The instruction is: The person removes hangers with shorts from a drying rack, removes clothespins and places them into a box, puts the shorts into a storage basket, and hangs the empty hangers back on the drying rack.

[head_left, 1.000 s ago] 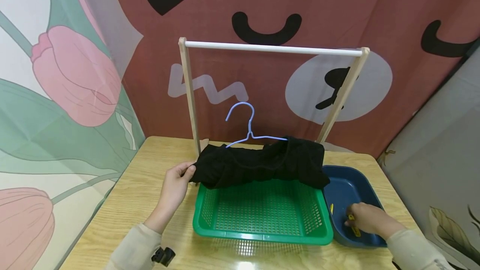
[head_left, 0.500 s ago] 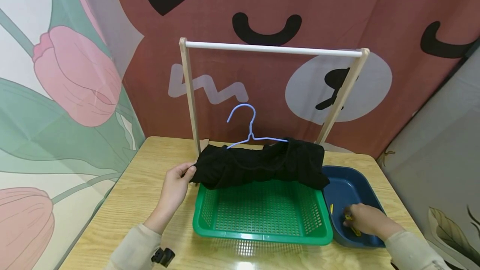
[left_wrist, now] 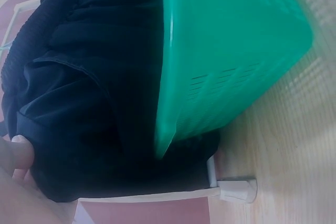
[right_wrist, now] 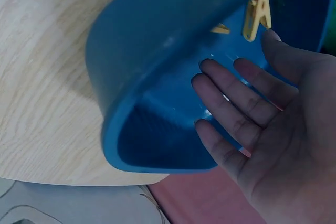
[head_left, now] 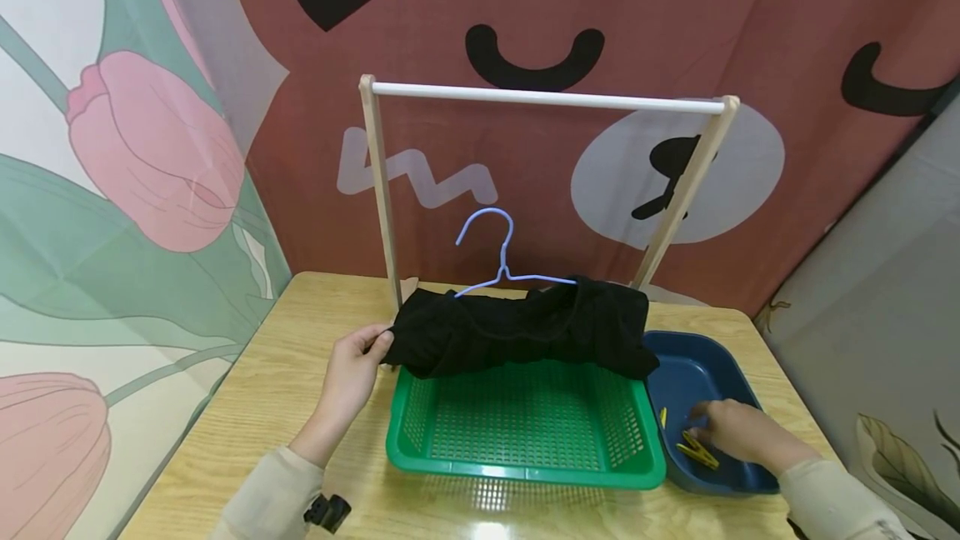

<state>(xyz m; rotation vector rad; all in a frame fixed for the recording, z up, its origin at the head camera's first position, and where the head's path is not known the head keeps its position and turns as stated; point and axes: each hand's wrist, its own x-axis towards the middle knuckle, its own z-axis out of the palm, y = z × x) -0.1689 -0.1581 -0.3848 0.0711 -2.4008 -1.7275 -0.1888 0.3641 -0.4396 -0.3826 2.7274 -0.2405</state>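
Note:
My left hand (head_left: 351,369) pinches the left corner of black pants (head_left: 517,332), which lie bunched across the back of a green basket (head_left: 525,470). Their gathered waistband and a curved pocket seam show in the left wrist view, where my thumb (left_wrist: 22,151) rests on the cloth. A light purple hanger (head_left: 504,269) stands up out of the pants, its lower part hidden by them. Over the dark blue basin (head_left: 693,340) at right, my right hand (head_left: 738,432) holds nothing, fingers spread. Yellow clothespins (right_wrist: 257,15) lie inside, one right at my thumb tip.
Behind the basket stands a wooden rack with a white rail (head_left: 547,97) across its top. Basket and basin sit side by side on the wood-grain table (head_left: 247,407). Printed cloth (head_left: 300,190) hangs behind the table.
My right hand, earlier with its fingers on a yellow clothespin, has let go and opened; the clothespin now shows more fully in the basin. My left hand keeps its pinch on the pants.

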